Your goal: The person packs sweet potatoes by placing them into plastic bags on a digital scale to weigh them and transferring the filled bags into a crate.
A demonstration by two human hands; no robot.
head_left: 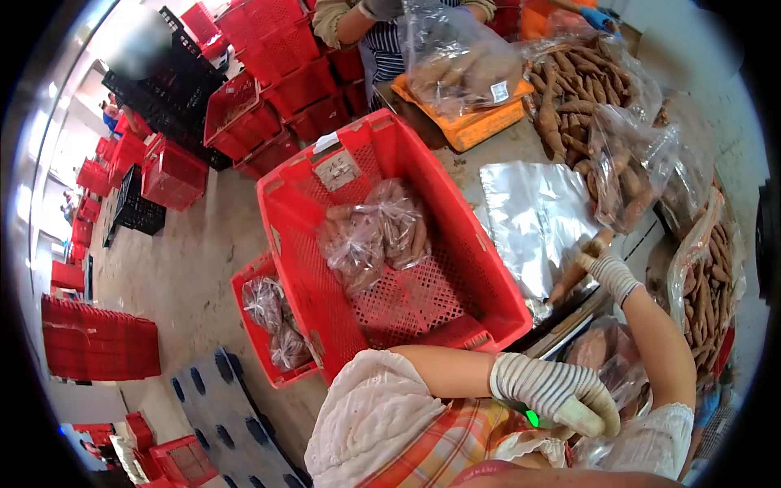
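Note:
My right hand [606,267], in a striped knit glove, grips a long brown root [573,275] over a stack of silvery plastic bags [537,215]. Close to my body, my left hand [561,394] wears the same kind of glove. Its fingers are bent down by a clear bag of roots [602,354], and what they hold, if anything, is hidden. To the left, a large red crate [488,285] stands tilted in view with tied bags of roots [378,232] inside.
Across the table, a person in gloves [381,8] handles a clear bag of roots [464,73] on an orange scale [468,126]. Loose roots [582,81] are heaped at the right. Red crates [272,61] and a grey pallet [232,419] stand on the floor.

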